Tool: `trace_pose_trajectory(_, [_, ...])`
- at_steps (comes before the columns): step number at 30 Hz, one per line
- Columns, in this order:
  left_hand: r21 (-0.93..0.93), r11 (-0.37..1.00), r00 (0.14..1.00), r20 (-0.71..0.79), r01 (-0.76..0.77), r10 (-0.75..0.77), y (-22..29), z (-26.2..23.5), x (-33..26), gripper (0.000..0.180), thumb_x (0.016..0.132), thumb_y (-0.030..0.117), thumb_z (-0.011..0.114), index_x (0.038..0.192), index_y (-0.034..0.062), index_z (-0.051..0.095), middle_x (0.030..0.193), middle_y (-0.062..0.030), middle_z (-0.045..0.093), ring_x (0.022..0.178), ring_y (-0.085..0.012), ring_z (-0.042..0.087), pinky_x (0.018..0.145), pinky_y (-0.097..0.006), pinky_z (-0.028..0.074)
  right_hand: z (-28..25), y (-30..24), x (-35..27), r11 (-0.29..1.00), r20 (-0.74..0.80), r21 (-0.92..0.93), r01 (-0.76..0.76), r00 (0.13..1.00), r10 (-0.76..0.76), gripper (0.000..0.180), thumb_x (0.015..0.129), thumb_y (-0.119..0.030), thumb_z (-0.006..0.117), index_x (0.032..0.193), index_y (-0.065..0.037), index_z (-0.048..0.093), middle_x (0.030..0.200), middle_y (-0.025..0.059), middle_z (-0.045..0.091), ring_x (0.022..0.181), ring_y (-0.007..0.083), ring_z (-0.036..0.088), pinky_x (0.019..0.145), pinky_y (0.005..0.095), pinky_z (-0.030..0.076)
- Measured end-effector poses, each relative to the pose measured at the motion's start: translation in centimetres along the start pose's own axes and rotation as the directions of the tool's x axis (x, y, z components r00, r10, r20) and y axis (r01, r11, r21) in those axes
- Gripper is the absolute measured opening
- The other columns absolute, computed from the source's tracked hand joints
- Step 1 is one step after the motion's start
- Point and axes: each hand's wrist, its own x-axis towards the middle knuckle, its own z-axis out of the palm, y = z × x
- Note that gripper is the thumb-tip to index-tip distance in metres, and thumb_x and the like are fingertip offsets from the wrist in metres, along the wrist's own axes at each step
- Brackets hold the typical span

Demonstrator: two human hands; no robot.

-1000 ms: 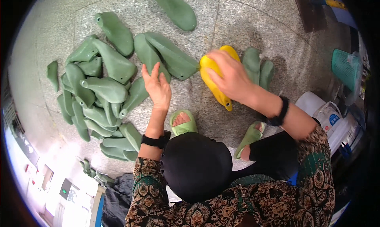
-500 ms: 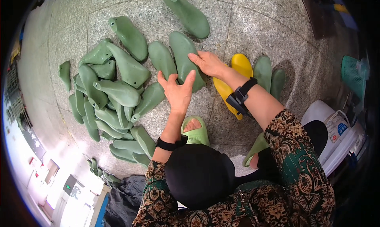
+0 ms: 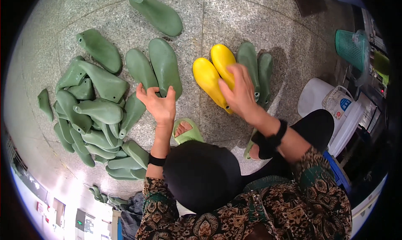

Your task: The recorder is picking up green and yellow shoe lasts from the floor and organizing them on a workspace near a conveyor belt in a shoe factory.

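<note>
Two green shoe lasts (image 3: 164, 64) lie side by side in front of me on the speckled floor. My left hand (image 3: 158, 106) is over their near ends, fingers bent and spread, hiding part of them; whether it presses on them I cannot tell. To the right is a pair of yellow shoe lasts (image 3: 206, 75), with two more green lasts (image 3: 248, 62) beside them. Over the right-hand yellow last hovers my right hand (image 3: 241, 91), open, thumb apart from the fingers. It covers part of that last, and no grip shows.
A heap of green lasts (image 3: 98, 112) spreads to the left, with single ones (image 3: 157, 14) farther off. At right stand a white bucket (image 3: 314, 97) and a green mesh basket (image 3: 351, 49). My foot in a light green slipper (image 3: 190, 133) is close to the lasts.
My right hand has left the green last and moved right, over the yellow pair. The view has shifted right. My left hand stays by the two green lasts.
</note>
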Motion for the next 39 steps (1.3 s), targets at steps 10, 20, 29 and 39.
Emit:
trace_pose_trajectory(10, [0.305, 0.952, 0.995, 0.093, -0.005, -0.024, 0.9, -0.7, -0.4, 0.049, 0.065, 0.031, 0.07, 0.095, -0.0076, 0.063, 0.131, -0.0335, 0.026, 0.111, -0.0499, 0.04, 0.093, -0.047, 0.037, 3.5, 1.2, -5.0, 0.935, 0.145, -0.318, -0.154, 0.967, 0.208, 0.057, 0.066, -0.04, 0.073, 0.097, 0.002, 0.05, 0.119, 0.0297, 0.031, 0.11, 0.0462, 0.036, 0.093, 0.0495, 0.033])
trace_pose_trajectory(20, [0.505, 0.863, 0.953, 0.255, 0.014, -0.164, 2.6, 0.3, -0.3, 0.066, 0.061, 0.044, 0.076, 0.096, -0.0097, 0.059, 0.11, -0.0362, 0.036, 0.092, -0.0504, 0.05, 0.085, -0.048, 0.044, 3.6, 3.3, -5.1, 0.937, 0.119, -0.348, -0.007, 0.992, 0.051, 0.034, 0.07, -0.023, 0.063, 0.091, 0.004, 0.056, 0.115, 0.0346, 0.037, 0.109, 0.0492, 0.039, 0.096, 0.0531, 0.032])
trace_pose_trajectory(29, [0.593, 0.805, 0.914, 0.312, 0.027, -0.26, 0.7, 0.3, 1.3, 0.08, 0.062, 0.051, 0.071, 0.108, -0.0133, 0.056, 0.115, -0.0379, 0.039, 0.098, -0.0462, 0.051, 0.091, -0.042, 0.041, -1.0, 2.6, -4.5, 0.988, 0.322, -0.079, -0.134, 0.934, 0.153, 0.03, 0.066, -0.02, 0.068, 0.083, 0.003, 0.063, 0.098, 0.0286, 0.046, 0.088, 0.0408, 0.056, 0.076, 0.046, 0.048])
trace_pose_trajectory(39, [0.362, 0.924, 0.691, 0.637, 0.126, -0.343, 7.5, -9.5, -5.8, 0.065, 0.06, 0.047, 0.069, 0.093, -0.0088, 0.065, 0.094, -0.0279, 0.063, 0.093, -0.0368, 0.061, 0.084, -0.04, 0.044, -18.6, -2.9, -13.8, 0.922, 0.479, -0.091, -0.377, 0.795, 0.373, 0.047, 0.07, -0.041, 0.062, 0.095, -0.001, 0.065, 0.106, 0.028, 0.051, 0.096, 0.039, 0.056, 0.082, 0.0432, 0.047])
